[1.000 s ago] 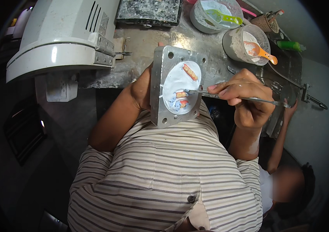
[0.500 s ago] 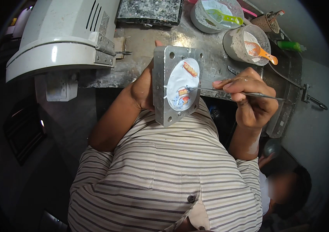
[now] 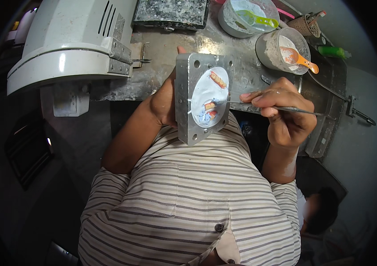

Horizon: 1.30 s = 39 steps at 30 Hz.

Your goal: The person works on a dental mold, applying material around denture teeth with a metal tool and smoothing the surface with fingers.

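Where the metal block (image 3: 182,99) sits: in L hand (image 3: 168,99), stood up on edge, its flat face turned toward R hand (image 3: 289,111).
L hand: wrapped round block's L side & back; most fingers hid, so can't tell how far open.
R hand: fingers pinched tight on thin metal tool (image 3: 238,103); hand is R of block, apart from it.
Tool tip: at mid pink-and-yellow bit (image 3: 209,106) in block's white oval (image 3: 202,92); can't tell if touching.
Counter (image 3: 237,51): past block, w/ 1 bowl (image 3: 229,27) w/ green spoon (image 3: 266,21), 1 tub (image 3: 267,55) w/ orange spoon (image 3: 302,62).
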Tool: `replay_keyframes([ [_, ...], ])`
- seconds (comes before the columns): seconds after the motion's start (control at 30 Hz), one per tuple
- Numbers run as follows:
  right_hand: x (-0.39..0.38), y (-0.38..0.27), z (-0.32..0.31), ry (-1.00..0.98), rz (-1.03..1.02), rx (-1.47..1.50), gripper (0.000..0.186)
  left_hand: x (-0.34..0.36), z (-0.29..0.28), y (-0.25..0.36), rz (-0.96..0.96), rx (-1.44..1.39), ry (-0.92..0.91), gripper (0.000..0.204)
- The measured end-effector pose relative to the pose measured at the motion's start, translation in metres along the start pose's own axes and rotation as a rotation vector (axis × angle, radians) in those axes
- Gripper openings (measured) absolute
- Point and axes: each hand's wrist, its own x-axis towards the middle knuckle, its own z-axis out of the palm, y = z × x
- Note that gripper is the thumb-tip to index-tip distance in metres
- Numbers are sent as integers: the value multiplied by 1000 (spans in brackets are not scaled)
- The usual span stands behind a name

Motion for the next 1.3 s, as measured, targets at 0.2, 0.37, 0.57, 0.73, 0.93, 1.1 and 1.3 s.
replay_keyframes([
  [0.2,-1,1,1,9,-14,15,13,0,-5,-1,0,-42,-32,99],
  [0.37,-2,0,3,32,-8,13,10,0,-4,-1,5,-36,-40,96],
  [0.57,-4,-1,-1,47,32,52,21,1,-9,-3,-7,-147,-47,89],
  [0.73,-4,0,-1,5,-4,50,19,-3,-19,-2,-18,-114,-154,80],
  [0.93,-7,-1,1,44,32,86,19,-4,-19,-4,29,-62,-63,79],
  [1.1,-3,-2,0,0,39,73,21,-4,-18,-2,20,-87,-124,79],
  [1.3,-5,0,0,50,65,119,22,-3,-20,-3,-3,-191,-126,79],
])
